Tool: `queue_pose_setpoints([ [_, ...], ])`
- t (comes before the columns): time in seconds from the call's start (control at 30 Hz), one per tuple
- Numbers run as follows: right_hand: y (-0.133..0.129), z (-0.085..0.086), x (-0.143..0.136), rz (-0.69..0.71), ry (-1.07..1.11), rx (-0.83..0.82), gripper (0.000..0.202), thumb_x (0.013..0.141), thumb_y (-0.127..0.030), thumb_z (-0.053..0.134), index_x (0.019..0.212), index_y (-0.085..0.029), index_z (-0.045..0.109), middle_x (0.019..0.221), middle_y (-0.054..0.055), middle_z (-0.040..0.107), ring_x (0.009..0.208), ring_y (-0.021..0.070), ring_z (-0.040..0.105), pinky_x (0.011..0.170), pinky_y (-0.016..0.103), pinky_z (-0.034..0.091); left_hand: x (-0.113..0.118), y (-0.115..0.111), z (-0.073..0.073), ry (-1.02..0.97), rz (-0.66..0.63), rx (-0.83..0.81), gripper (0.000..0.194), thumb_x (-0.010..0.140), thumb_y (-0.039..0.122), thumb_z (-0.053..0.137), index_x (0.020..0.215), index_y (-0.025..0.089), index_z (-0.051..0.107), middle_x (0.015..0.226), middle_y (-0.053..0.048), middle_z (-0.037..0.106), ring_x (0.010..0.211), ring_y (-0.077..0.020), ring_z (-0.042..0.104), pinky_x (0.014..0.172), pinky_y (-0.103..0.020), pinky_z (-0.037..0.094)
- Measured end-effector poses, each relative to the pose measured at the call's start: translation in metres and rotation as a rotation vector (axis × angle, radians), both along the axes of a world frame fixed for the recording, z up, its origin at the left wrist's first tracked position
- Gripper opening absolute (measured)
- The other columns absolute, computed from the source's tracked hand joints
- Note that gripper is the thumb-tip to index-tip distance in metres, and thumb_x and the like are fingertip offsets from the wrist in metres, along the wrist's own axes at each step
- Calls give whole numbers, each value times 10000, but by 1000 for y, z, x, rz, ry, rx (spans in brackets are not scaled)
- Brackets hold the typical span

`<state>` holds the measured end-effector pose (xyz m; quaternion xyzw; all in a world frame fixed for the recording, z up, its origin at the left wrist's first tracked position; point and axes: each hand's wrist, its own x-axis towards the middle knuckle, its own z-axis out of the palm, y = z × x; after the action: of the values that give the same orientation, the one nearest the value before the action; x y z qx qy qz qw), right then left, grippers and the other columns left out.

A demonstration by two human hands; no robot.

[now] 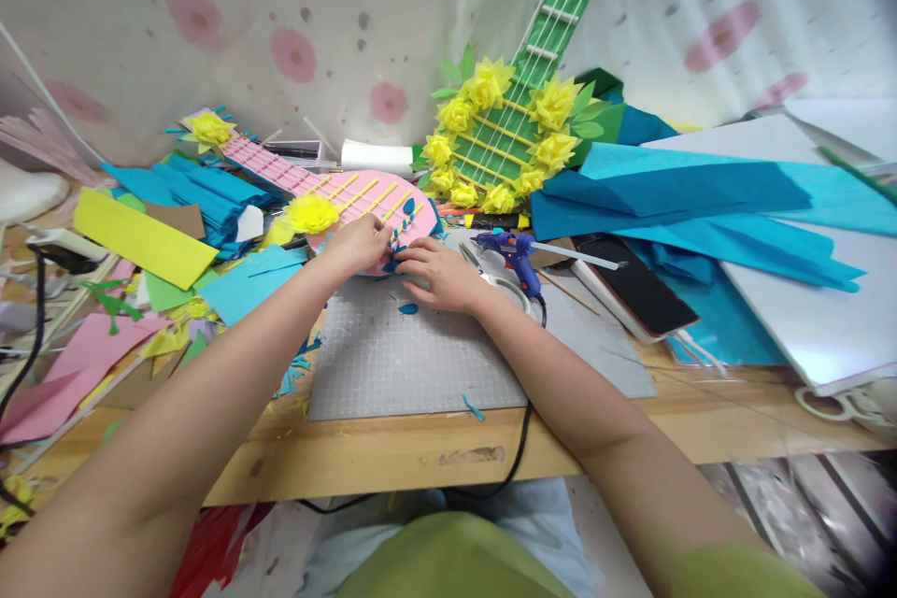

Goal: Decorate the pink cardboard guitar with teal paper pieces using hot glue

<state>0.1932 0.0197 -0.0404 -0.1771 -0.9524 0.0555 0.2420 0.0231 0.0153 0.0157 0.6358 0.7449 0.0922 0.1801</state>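
Note:
A pink paper guitar (322, 192) with yellow strips and a yellow flower (312, 214) lies on the table, its body over the back of the grey cutting mat (420, 364). At the body's lower edge, my left hand (361, 245) has its fingers closed on something too small to make out, near small blue paper pieces. Close beside it, my right hand (438, 273) rests with fingers apart at the guitar's edge, next to dark blue leaf shapes. One blue leaf piece (407, 308) lies loose on the mat.
A green paper guitar (561, 19) with yellow flowers leans at the back. Right of my right hand are scissors (515, 292), a blue glue gun (515, 254) with its cable, and a phone (648, 285). Coloured paper scraps cover the left; blue paper (673, 196) lies right.

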Motion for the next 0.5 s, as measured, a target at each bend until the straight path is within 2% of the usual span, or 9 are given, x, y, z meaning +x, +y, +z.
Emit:
queue_pose_setpoints([
  [0.3,0,0,0,1,-7,16,222,819,-225,519,973,-167,668,1130,106,644,1048,264,500,926,460,433,0,-3,-4,0,60,12,342,828,393,421,1028,174,590,760,-65,722,741,-200,679,687,-274,472],
  [0.5,0,-1,0,4,14,35,223,813,-217,523,964,-147,672,1118,110,652,1037,260,502,922,438,443,1,-5,-3,-147,94,-32,342,804,376,448,1047,166,567,717,-54,715,612,-188,668,605,-270,476],
])
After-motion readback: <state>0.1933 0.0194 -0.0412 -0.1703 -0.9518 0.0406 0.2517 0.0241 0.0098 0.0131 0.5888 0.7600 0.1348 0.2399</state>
